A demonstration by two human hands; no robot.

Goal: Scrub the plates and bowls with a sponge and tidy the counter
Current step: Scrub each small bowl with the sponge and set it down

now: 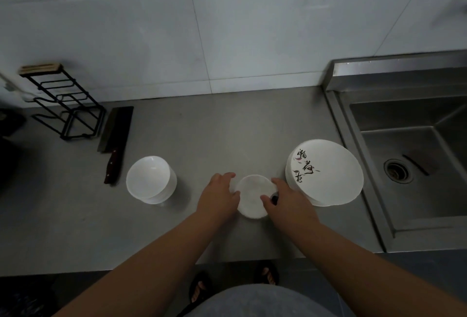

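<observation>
A small white bowl (254,196) sits on the grey counter (214,134) near its front edge. My left hand (218,196) grips the bowl's left rim, and my right hand (288,200) grips its right rim, thumb over the edge. Something small and dark shows under my right hand; I cannot tell what it is. To the right stands a stack of white plates (326,172) with dark painted characters on the top one. A stack of white bowls (150,180) stands to the left.
A cleaver (115,139) with a dark handle lies at the back left beside a black wire rack (65,104). A steel sink (409,165) with a drain fills the right side. A tiled wall closes off the back.
</observation>
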